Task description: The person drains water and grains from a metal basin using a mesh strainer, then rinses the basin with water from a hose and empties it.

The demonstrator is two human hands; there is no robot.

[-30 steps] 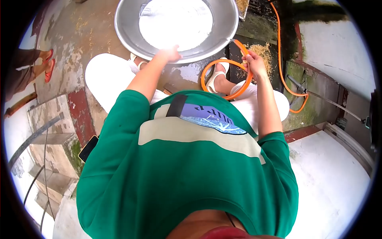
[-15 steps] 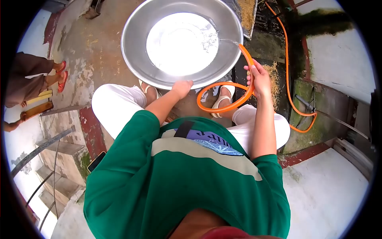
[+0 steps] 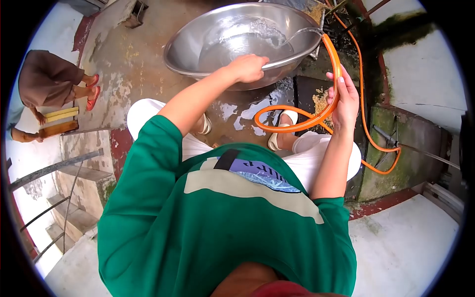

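Observation:
A wide metal basin (image 3: 185,52) is in front of me at the top of the view, tilted, with part of its outer near wall showing. My left hand (image 3: 249,68) is closed around its near rim. Clear water (image 3: 232,49) moves inside the basin. An orange hose (image 3: 333,59) is held in my right hand (image 3: 345,99), beyond the basin's right side. From the hose's end, a stream of water runs over the right rim into the basin. The hose loops below my hand, above my right foot.
Wet floor (image 3: 247,111) with puddles lies between my feet. Grain-like bits (image 3: 320,103) are scattered on a dark patch at right. More hose runs along the mossy wall (image 3: 381,168). At far left, another person in red shoes (image 3: 93,98) holds a yellow and brown wooden object (image 3: 59,123).
The basin has gone from nearly level to tilted, its near side raised and more floor showing below it. My left hand moved forward with the rim; the right hand and hose end shifted right.

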